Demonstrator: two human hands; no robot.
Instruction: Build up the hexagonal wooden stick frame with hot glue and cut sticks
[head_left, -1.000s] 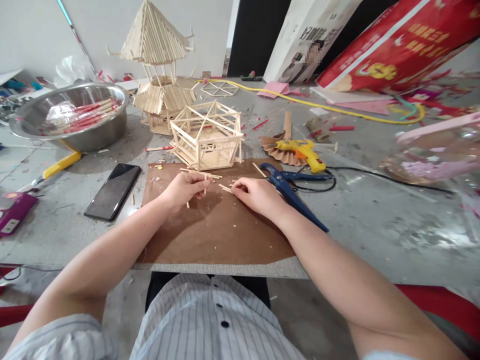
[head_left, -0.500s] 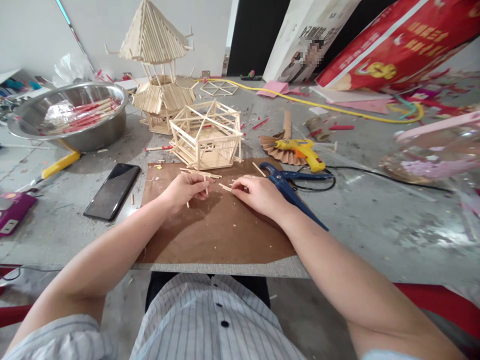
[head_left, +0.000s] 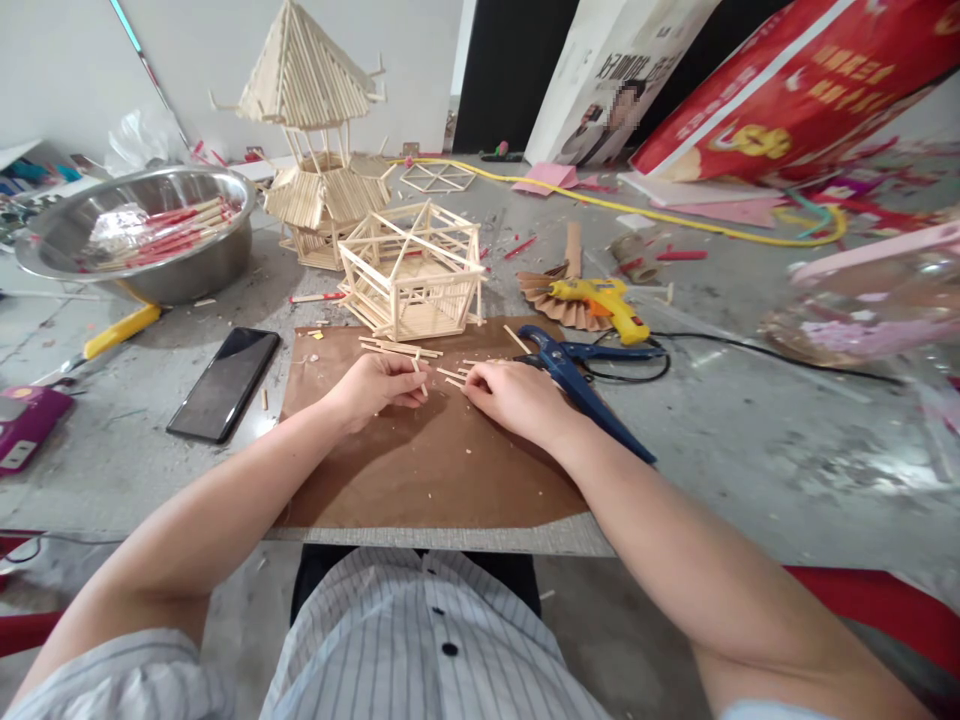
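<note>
My left hand (head_left: 379, 388) pinches a short wooden stick (head_left: 421, 376) between thumb and fingers, above the brown mat (head_left: 420, 470). Its fingers are closed. To the right, my right hand (head_left: 514, 395) is low over the mat, thumb and fingertips pressed together at the ends of several short wooden sticks (head_left: 451, 374); whether one is between them is hidden. Just beyond my hands stands an open hexagonal frame of wooden sticks (head_left: 431, 310). A few longer sticks (head_left: 401, 348) lie in front of it.
Blue cutters (head_left: 585, 390) lie beside my right forearm, with a yellow glue gun (head_left: 615, 308) behind. On the left are a phone (head_left: 225, 385), a yellow-handled knife (head_left: 124, 330) and a steel bowl (head_left: 217, 260) of red-tipped sticks. A stick pagoda (head_left: 315, 75) stands at the back.
My left hand has shifted slightly right, and the stick in it has tilted. Several short sticks now show beside my right fingertips, which have moved a little.
</note>
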